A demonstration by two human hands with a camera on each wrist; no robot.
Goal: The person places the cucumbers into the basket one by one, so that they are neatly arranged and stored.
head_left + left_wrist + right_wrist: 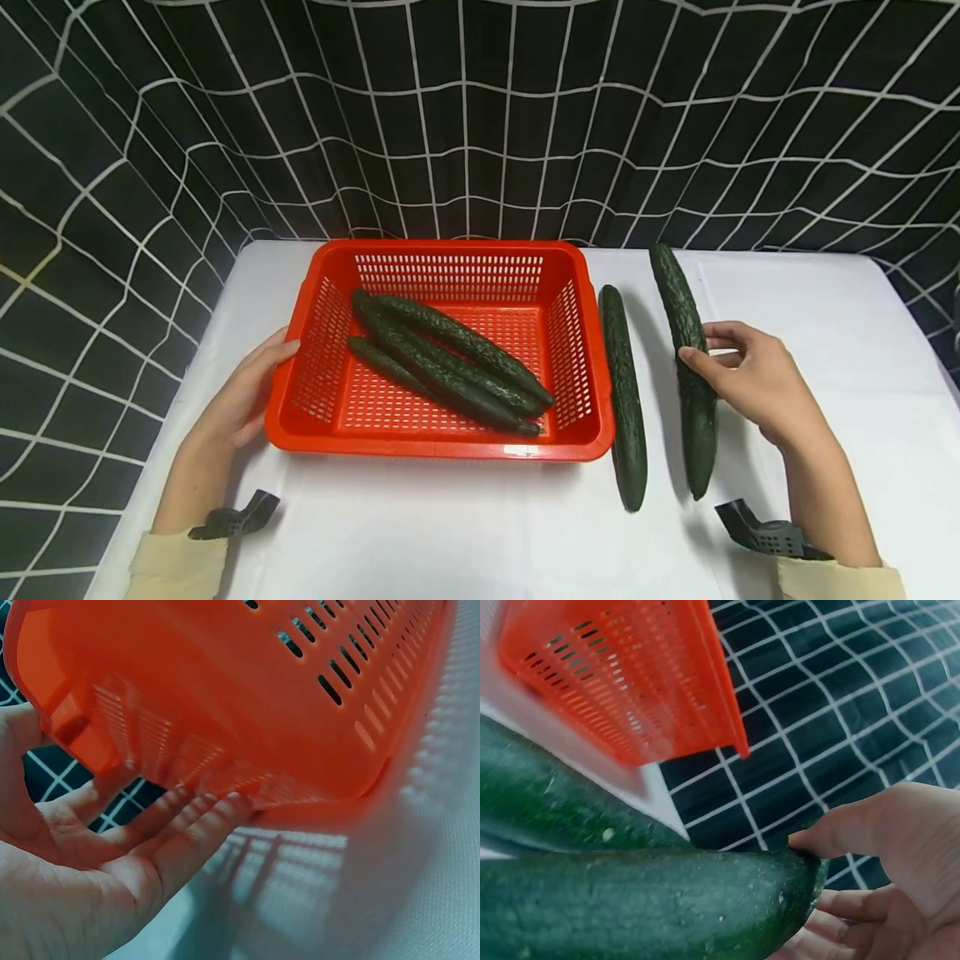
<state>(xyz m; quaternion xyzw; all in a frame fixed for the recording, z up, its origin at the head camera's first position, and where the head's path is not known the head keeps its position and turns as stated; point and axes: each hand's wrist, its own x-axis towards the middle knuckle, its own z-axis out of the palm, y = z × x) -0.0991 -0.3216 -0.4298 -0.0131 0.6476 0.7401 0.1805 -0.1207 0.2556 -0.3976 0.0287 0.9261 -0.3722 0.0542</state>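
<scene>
left hand [243, 392]: my fingers lay straight against the red basket [442, 450] at its 9 o'clock wall.
right hand [750, 379]: my thumb and fingers pinched the outer cucumber [686, 333].
outer cucumber: on the counter [465, 533], at 3 o'clock of the basket, beside another cucumber [624, 400].
basket: held three cucumbers [450, 362].

basket [442, 250]: red | cucumbers [450, 358]: dark green | backdrop [480, 117]: black, white grid

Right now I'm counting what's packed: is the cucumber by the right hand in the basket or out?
Out. The cucumber lies on the white table right of the red basket, with the right hand pinching it.
</scene>
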